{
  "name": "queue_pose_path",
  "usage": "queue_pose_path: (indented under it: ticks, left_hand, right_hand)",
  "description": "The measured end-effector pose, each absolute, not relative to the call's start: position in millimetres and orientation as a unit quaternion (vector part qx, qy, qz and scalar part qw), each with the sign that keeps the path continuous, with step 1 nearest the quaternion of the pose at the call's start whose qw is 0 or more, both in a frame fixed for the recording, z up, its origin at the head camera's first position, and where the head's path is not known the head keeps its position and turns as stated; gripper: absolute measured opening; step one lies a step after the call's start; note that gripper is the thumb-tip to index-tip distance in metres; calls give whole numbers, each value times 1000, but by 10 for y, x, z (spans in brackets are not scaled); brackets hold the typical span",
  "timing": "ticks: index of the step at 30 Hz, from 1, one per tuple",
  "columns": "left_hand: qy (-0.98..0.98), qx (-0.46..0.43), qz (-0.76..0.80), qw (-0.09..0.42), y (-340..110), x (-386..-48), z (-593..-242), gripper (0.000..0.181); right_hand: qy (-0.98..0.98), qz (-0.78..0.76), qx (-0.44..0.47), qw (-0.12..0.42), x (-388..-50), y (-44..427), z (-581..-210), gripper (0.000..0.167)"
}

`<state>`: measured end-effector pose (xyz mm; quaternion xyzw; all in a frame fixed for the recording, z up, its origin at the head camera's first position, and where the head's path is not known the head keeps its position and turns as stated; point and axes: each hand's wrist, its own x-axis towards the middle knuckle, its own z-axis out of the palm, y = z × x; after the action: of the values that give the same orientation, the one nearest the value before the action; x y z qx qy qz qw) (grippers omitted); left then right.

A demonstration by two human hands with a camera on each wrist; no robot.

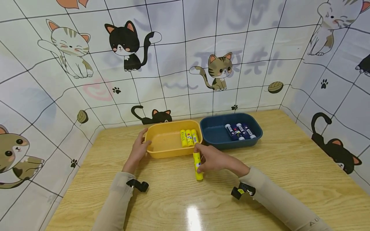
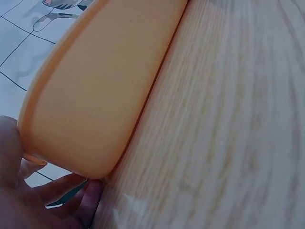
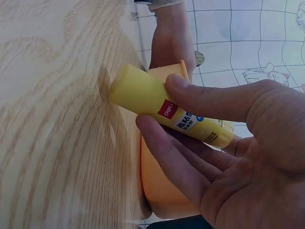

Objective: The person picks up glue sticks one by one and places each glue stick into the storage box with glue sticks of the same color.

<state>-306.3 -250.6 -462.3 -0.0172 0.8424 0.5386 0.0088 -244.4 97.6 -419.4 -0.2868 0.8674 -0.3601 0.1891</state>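
Observation:
My right hand (image 1: 215,158) pinches a yellow glue stick (image 1: 198,175) between thumb and fingers, just in front of the yellow bin (image 1: 164,138). In the right wrist view the glue stick (image 3: 138,90) is tilted, with a red label patch, and its capped end points away from the palm. My left hand (image 1: 140,148) grips the left end of the yellow bin, thumb over the rim and fingers outside. The left wrist view shows those fingers (image 2: 62,191) at the bin's end wall. Three yellow glue sticks (image 1: 189,138) lie side by side in the bin's right part.
A dark blue bin (image 1: 214,131) stands against the yellow bin's right side, with several dark blue glue sticks (image 1: 240,132) in its right half. Both bins sit near the back of the wooden table (image 1: 162,199). A cat-print cloth (image 1: 173,70) rises behind and beside it.

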Motion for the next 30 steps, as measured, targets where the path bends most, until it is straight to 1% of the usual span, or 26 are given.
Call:
queue_pose_path:
  ticks: [11, 17, 30]
  left_hand:
    - [846, -20, 533, 3, -2494, -3066, -4633, 65]
    - [845, -18, 534, 2, -2497, -3055, -4644, 65]
    - [845, -15, 535, -1, -2515, -3073, -4657, 66]
  right_hand:
    - [855, -389, -297, 170, -2443, 999, -4107, 50]
    - [843, -414, -293, 179, -2456, 988, -4033, 49]
    - [821, -448, -312, 169, -2575, 919, -3770, 47]
